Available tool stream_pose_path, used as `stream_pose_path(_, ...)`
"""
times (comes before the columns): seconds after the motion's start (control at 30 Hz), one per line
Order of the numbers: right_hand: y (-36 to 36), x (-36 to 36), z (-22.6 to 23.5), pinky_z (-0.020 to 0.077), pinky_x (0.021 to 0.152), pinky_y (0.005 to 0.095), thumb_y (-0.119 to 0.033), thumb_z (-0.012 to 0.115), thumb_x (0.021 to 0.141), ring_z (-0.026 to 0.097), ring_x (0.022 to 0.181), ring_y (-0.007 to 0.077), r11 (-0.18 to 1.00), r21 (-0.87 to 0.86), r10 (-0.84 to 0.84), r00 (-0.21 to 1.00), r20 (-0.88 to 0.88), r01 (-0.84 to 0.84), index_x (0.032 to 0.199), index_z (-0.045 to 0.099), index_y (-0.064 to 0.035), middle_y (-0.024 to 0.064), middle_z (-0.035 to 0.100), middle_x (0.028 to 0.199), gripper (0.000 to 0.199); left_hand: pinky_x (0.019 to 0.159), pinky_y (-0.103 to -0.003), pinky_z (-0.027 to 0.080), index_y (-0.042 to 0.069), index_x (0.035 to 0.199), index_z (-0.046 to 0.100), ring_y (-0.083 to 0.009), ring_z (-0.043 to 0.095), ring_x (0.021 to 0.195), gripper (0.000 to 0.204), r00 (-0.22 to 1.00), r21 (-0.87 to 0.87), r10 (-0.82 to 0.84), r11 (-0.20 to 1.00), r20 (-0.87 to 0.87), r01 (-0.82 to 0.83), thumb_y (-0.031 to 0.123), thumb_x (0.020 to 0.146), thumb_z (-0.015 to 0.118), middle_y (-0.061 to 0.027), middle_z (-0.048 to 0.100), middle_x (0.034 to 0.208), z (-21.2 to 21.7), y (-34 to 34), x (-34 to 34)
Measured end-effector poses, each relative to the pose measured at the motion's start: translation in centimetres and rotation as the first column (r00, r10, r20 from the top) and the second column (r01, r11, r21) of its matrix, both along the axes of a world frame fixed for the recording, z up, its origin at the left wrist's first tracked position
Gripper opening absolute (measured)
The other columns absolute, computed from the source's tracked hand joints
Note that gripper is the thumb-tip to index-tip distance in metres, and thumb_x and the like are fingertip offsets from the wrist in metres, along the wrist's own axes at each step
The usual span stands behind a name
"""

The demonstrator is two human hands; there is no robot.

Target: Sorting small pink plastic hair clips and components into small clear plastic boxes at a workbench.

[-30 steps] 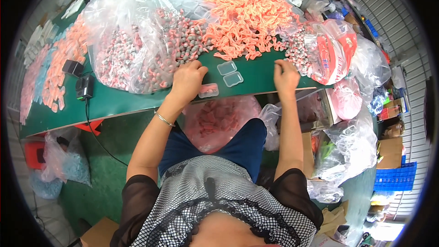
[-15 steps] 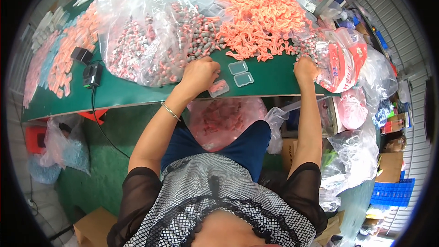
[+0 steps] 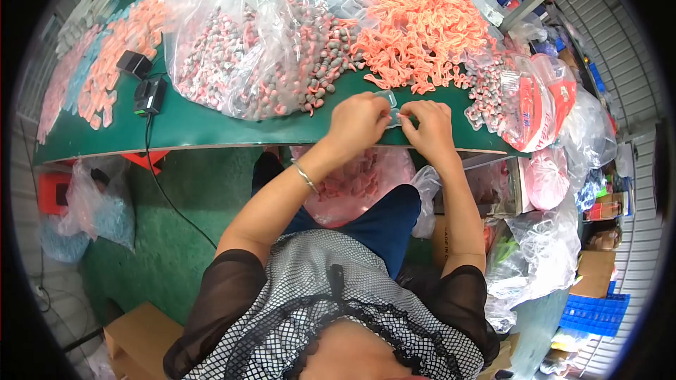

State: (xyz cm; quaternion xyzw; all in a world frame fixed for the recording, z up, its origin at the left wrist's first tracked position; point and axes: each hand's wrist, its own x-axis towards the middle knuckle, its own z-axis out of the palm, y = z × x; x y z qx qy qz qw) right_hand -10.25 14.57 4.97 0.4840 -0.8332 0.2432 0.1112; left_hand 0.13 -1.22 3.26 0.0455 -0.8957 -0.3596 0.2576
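Observation:
My left hand [image 3: 358, 124] and my right hand [image 3: 428, 127] meet at the front edge of the green table [image 3: 211, 130]. Both pinch a small clear plastic case [image 3: 394, 114] between their fingertips. Just beyond the hands lies a pile of orange curled pieces [image 3: 422, 24]. To the left of it an open clear bag [image 3: 260, 49] spills several grey-and-pink small parts. A thin bracelet circles my left wrist.
Two black devices [image 3: 144, 84] with a cable sit on the table's left part, near more orange pieces [image 3: 113, 63]. Red-printed clear bags [image 3: 542, 98] crowd the right end. A bag of pink items [image 3: 359, 183] rests on my lap. Cardboard boxes and bags stand on the floor.
Both hands have come together from apart. The right hand swung in from the right, and the small clear cases that lay on the table between them are now in the fingers.

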Motion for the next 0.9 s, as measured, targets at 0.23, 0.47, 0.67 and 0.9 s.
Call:
stream_pose_path(0.23,-1.3,0.5,-0.6,0.0387,0.083,0.044,-0.013,0.065,0.078,0.062,0.083,0.0238,0.982,0.189,0.016,0.98,-0.199,0.023,0.085,0.07,-0.011,0.0059,0.065,0.079,0.009,0.071,-0.042,0.05,0.007,0.081,0.068,-0.03,0.062,0.082,0.008,0.992,-0.193,0.101,0.975,-0.078,-0.114,0.012,0.075,0.069,-0.0099,0.061,0.082,-2.2,1.6,-1.2)
stream_pose_path(0.47,-1.6,0.8,0.6,0.0423,0.076,0.046,-0.01,0.061,0.08,0.065,0.083,0.0279,0.987,0.162,-0.013,0.999,-0.043,0.02,0.086,0.07,-0.0096,0.0102,0.068,0.082,0.011,0.075,-0.043,0.046,0.01,0.094,0.069,-0.028,0.059,0.09,0.029,0.994,-0.234,0.095,0.969,0.044,-0.083,0.024,0.07,0.077,-0.0079,0.06,0.091,-1.1,0.9,-0.1)
stream_pose_path(0.67,-3.7,-2.6,0.5,0.0459,0.074,0.0465,-0.012,0.061,0.083,0.066,0.08,0.0308,0.995,0.091,-0.064,0.965,0.254,0.041,0.089,0.071,-0.0115,0.0101,0.069,0.082,0.011,0.075,-0.042,0.043,0.011,0.098,0.069,-0.0255,0.058,0.095,0.037,0.991,-0.294,0.074,0.955,0.113,-0.038,0.027,0.067,0.08,-0.0056,0.059,0.097,-1.5,0.2,0.0)
stream_pose_path(0.9,-7.8,-4.0,-1.4,0.0366,0.084,0.0485,-0.022,0.075,0.076,0.06,0.096,0.0262,0.974,0.194,-0.062,0.966,-0.251,0.114,0.087,0.075,-0.0112,0.0081,0.066,0.092,0.015,0.077,-0.041,0.042,0.011,0.1,0.069,-0.0245,0.057,0.095,0.038,0.986,-0.292,0.069,0.956,0.149,-0.022,0.026,0.068,0.082,-0.0041,0.059,0.096,-1.1,0.2,0.4)
